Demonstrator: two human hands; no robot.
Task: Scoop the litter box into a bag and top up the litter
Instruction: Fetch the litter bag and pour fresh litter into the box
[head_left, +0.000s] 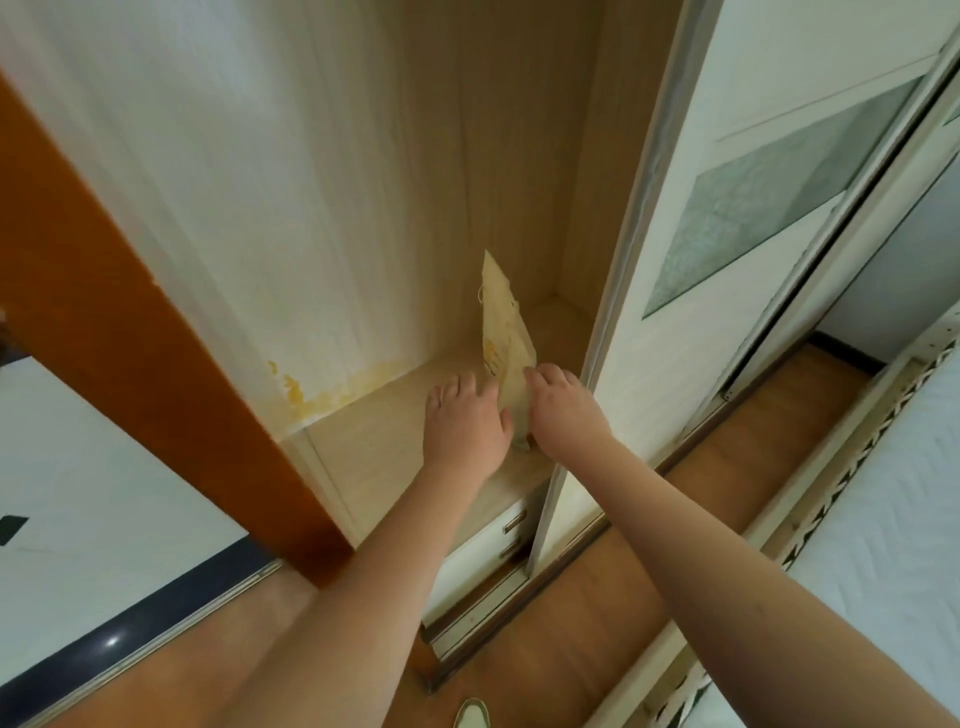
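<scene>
A tall cream-coloured bag (505, 332) with yellow print stands upright on the pale wooden shelf (395, 431) inside an open wardrobe. Both my arms reach into the wardrobe. My left hand (465, 415) is on the bag's left side with its fingers curled round the bag's lower edge. On the bag's right side, my right hand (563, 402) has its fingers bent round the edge. The bottom of the bag is hidden between my hands. No litter box or scoop is in view.
A sliding wardrobe door (727, 260) with a frosted glass panel stands right of the opening. Two drawers (498, 545) with metal handles sit under the shelf. An orange-brown door frame (130, 332) runs at the left. A white bed (893, 509) is at the right, above wooden floor (587, 613).
</scene>
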